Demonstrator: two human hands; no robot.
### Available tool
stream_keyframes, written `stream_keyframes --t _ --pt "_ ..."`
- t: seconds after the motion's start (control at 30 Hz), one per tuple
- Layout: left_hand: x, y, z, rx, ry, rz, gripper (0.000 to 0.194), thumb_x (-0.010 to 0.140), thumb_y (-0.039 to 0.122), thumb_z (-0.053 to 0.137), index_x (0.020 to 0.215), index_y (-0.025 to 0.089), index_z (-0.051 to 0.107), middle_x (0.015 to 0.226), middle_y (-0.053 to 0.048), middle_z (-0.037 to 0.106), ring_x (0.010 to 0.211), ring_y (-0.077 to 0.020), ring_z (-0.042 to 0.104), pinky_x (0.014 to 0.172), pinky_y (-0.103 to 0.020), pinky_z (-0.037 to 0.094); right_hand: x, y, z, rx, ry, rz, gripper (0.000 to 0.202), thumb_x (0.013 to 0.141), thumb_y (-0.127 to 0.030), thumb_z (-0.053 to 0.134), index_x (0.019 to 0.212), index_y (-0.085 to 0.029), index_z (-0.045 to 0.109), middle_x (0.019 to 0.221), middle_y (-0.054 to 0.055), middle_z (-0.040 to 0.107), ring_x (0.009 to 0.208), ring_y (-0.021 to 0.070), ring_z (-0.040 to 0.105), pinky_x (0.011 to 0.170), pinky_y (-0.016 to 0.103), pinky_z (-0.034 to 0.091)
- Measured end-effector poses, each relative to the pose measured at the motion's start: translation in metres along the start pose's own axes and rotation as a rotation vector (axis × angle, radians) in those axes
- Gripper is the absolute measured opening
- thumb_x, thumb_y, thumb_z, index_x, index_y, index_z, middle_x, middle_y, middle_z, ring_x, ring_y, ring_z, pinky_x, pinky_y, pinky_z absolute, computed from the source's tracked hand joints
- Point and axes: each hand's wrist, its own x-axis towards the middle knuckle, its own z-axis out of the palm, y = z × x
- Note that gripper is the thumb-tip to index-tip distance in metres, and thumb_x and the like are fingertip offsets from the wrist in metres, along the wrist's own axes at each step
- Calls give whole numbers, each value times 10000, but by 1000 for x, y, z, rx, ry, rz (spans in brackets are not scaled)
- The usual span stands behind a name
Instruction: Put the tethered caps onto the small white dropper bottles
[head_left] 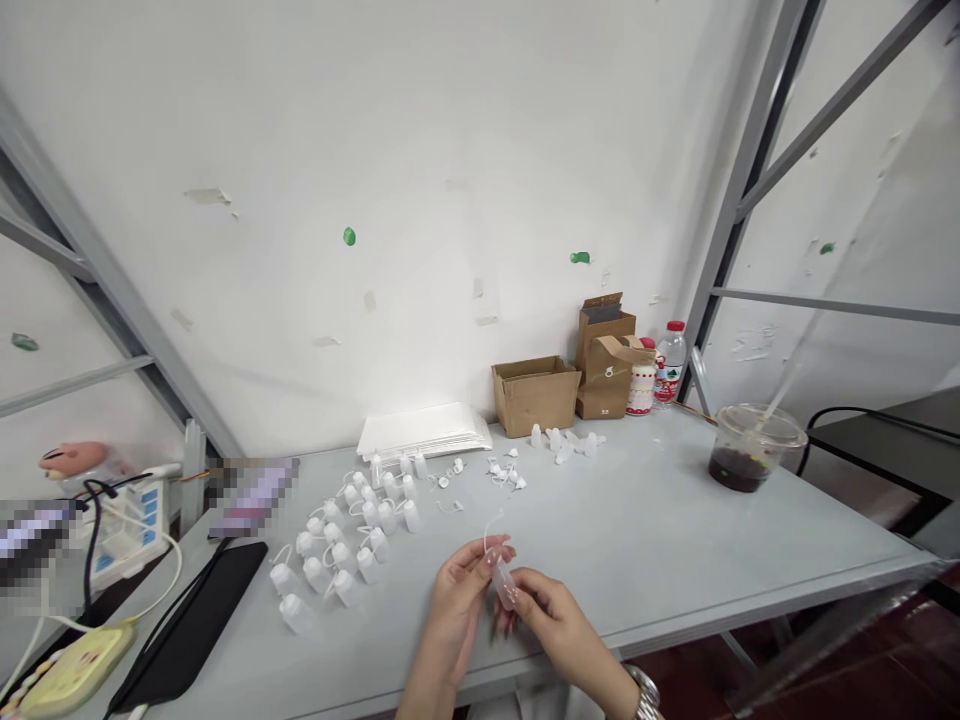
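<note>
Above the table's front edge, my left hand [469,580] pinches the top of a small translucent bottle [503,583], where a thin white cap strap loops upward. My right hand [541,612] grips the bottle's lower part between thumb and fingers. To the left stand several capped white bottles [343,588] in rough rows. Loose white caps [517,482] lie behind my hands, with more near the stack of white sheets. Several uncapped bottles [591,445] are grouped in front of the cardboard box.
White sheets [424,430], an open cardboard box [536,398], a paper bag [606,380] and a water bottle [670,365] line the wall. A drink cup [750,450] stands right. A black pouch [196,620], phone [253,498] and power strip [131,535] lie left.
</note>
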Motion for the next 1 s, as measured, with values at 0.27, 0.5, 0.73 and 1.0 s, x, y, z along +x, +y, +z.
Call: stream_keyframes --t 0.27,0.5,0.73,1.0 --pt "-1 1 2 -40 -143 -73 291 655 392 677 798 140 700 878 -136 700 756 -216 629 698 -321 482 2 -1 -5 192 -65 65 385 821 -506 430 683 -175 571 542 -6 554 537 154 537 618 289 444" --pt "0 1 2 61 -25 12 307 588 363 735 792 134 713 940 -142 701 999 -263 583 897 -334 405 3 7 -3 48 206 25 287 738 -450 598 691 -170 561 612 -6 571 599 144 528 600 252 426" --pt "2 -6 5 -2 35 50 287 603 374 720 782 149 711 927 -115 705 969 -255 597 890 -350 415 5 11 -3 76 278 32 263 701 -403 654 666 -163 555 611 -11 577 606 141 519 596 249 409" --pt "1 2 10 98 -60 20 240 635 341 704 740 125 696 871 -125 707 792 -209 624 733 -299 461 2 4 -8 259 72 15 321 793 -467 517 701 -164 576 580 -3 579 568 144 533 608 272 424"
